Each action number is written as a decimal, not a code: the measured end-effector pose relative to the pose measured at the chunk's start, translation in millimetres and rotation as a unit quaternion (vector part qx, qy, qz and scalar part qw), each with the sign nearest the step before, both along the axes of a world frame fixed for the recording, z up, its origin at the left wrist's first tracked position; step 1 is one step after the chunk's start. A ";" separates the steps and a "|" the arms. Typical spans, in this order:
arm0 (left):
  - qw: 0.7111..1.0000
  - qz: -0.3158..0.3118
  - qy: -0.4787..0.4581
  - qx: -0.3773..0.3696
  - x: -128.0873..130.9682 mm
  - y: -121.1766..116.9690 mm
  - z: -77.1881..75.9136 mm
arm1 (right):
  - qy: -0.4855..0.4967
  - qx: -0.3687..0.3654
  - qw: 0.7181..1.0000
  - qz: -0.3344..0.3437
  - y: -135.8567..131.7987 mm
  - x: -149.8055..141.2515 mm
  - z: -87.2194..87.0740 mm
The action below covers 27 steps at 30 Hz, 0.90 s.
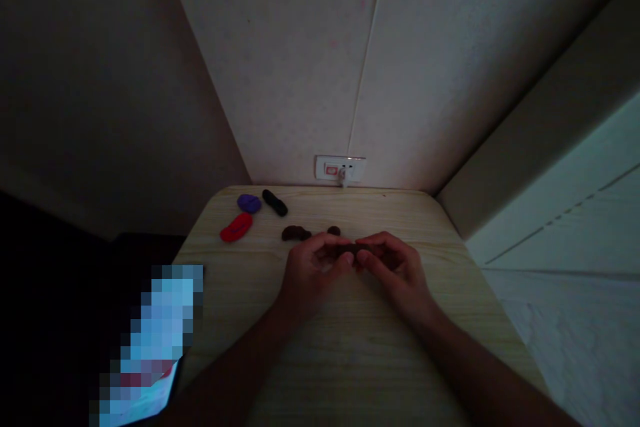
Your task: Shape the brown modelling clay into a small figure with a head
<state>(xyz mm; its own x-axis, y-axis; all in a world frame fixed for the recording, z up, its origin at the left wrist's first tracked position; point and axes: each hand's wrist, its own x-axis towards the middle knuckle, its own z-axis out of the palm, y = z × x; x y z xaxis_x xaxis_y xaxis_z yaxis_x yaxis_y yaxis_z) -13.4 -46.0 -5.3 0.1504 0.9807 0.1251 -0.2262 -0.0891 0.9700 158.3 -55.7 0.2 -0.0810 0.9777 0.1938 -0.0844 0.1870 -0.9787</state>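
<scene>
Between the fingertips of both hands is a dark brown piece of modelling clay (354,249), roughly level and partly covered by the fingers. My left hand (311,273) pinches its left end, and my right hand (400,268) grips the right end with thumb and fingers. Just beyond my left hand lies a brown curved clay lump (294,233), its right end close to the knuckles. A small brown clay bit (333,231) sits behind the held piece, partly hidden by my fingers.
At the table's (380,353) back left lie a purple clay lump (249,203), a black clay strip (275,203) and a red clay piece (237,227). A wall socket (340,167) with a plug is behind. A lit, partly pixelated screen (150,397) stands at the left edge.
</scene>
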 end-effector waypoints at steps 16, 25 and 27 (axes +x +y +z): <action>1.000 0.004 -0.006 -0.002 -2.9 4.3 1.4 | 0.041 -0.043 0.997 0.047 1.2 0.8 -2.2; 1.000 -0.004 -0.001 0.011 -3.6 3.9 1.8 | 0.093 -0.058 0.993 0.049 3.2 -1.8 -1.1; 1.000 0.004 0.009 0.016 -4.0 4.6 1.8 | 0.081 -0.056 0.994 0.038 4.4 -0.8 -1.9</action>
